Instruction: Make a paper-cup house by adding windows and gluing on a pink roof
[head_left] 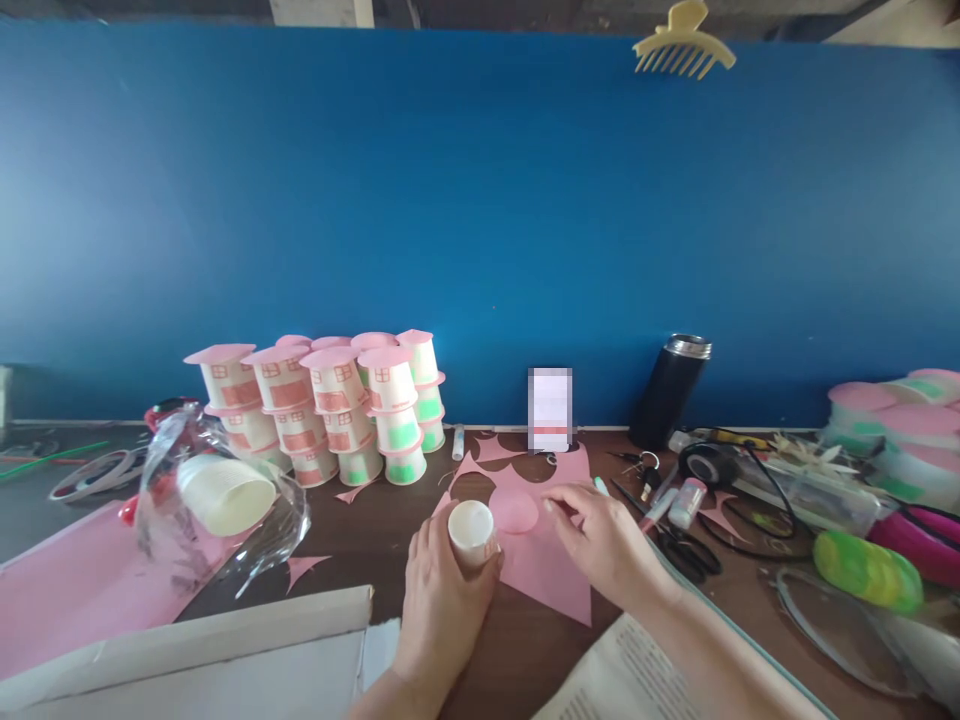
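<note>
My left hand (441, 590) is wrapped round a small white paper cup (471, 532), held upside down on the brown table. My right hand (604, 540) rests on a sheet of pink paper (551, 570), its fingertips pinching or touching a cut pink paper circle (514, 511) that lies beside the cup. A green-tipped pen (601, 487) lies just behind my right hand.
Stacked paper-cup houses with pink roofs (330, 405) stand at the back left. A plastic sleeve of white cups (221, 495) lies at left on pink paper. Scissors (679, 545), glue tubes, tape roll, a black flask (667, 390) and more finished cups (900, 420) crowd the right. A cardboard box (225, 650) sits at the near edge.
</note>
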